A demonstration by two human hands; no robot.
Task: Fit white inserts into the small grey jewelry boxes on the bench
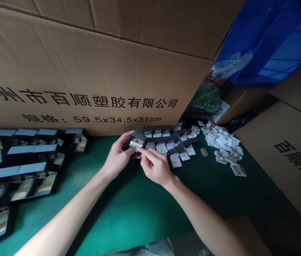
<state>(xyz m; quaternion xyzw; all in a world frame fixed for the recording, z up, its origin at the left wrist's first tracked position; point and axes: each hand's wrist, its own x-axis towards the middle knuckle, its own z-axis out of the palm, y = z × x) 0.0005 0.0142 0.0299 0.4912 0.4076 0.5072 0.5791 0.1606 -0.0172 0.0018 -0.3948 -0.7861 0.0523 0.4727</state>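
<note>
My left hand (118, 154) is closed around a small black hinged box (136, 139) with its lid up and a pale insert inside. My right hand (154, 164) is curled beside it, index finger stretched onto the box's front edge. Both hands hover over the green table top (129, 206), just in front of a cluster of similar small open black boxes (170, 140).
A large printed cardboard carton (86, 71) stands right behind the hands. Rows of open black boxes (25, 160) lie at the left. A heap of small white cards (223, 142) lies at the right, beside another carton (286, 156) and a blue crate (273, 39).
</note>
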